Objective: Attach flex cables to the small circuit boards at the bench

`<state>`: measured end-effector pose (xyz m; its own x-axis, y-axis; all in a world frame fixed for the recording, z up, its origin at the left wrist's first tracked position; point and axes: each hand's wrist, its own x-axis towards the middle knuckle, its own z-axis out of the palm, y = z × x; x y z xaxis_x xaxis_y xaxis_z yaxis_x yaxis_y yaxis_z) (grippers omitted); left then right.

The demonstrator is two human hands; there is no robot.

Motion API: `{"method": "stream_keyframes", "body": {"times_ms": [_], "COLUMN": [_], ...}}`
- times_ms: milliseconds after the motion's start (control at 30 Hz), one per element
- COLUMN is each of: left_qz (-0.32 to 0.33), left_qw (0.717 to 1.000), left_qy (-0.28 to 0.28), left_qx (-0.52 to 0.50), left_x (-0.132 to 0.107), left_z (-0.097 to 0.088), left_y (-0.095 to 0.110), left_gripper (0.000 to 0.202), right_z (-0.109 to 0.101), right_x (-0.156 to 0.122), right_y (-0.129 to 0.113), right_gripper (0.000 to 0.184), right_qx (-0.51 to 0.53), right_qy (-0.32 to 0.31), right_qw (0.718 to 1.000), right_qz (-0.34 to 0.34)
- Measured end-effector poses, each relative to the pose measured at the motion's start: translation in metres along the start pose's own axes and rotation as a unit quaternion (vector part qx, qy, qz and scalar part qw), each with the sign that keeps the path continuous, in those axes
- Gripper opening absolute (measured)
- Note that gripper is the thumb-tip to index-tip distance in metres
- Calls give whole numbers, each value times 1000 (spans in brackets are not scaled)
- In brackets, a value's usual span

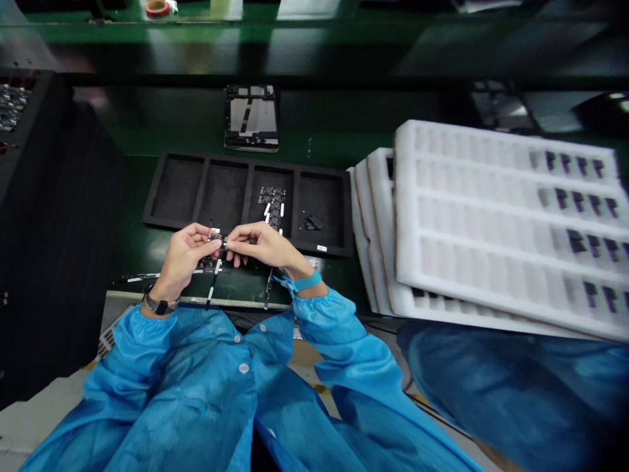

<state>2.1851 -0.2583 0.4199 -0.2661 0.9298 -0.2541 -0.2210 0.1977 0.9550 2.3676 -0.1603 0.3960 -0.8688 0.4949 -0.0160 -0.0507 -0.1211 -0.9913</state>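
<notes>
Just in front of a black foam tray (222, 194), both of my hands meet at a small circuit board (216, 240). My left hand (185, 257) pinches the board between thumb and fingers. From the right, the thumb and fingertips of my right hand (263, 248) are closed at the board's edge; whether they grip the board or a tiny part on it is hidden. A thin black-and-white flex strip (213, 285) hangs down below the board. Several more circuit boards (273, 200) lie in the tray's third compartment, partly behind my right hand. Small black pieces (313, 222) rest in the rightmost compartment.
White foam trays (407, 210) with black parts in their slots are stacked at right. A flat device panel (252, 118) lies behind the black tray. A tall black foam stack (54, 196) stands at left. Red tape (158, 8) sits on the shelf. Blue fabric (511, 387) appears lower right.
</notes>
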Motion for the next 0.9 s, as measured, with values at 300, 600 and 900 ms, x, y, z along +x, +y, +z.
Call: {"method": "stream_keyframes", "body": {"times_ms": [300,600,900], "left_qz": [-17,74,357], "left_qw": [1000,992,851], "left_qy": [-6,-15,-49], "left_qx": [-10,102,382], "left_x": [-1,6,160], "left_z": [5,9,54], "left_y": [4,50,174], "left_gripper": [45,29,12], "right_z": [-3,-5,-88], "right_x": [-3,-10,-45], "right_y": [2,-10,8], "right_gripper": [41,39,20], "right_qx": [45,-42,-186], "right_qy": [-8,98,431], "right_qw": [999,992,873], "right_qz": [5,-71,-134]}}
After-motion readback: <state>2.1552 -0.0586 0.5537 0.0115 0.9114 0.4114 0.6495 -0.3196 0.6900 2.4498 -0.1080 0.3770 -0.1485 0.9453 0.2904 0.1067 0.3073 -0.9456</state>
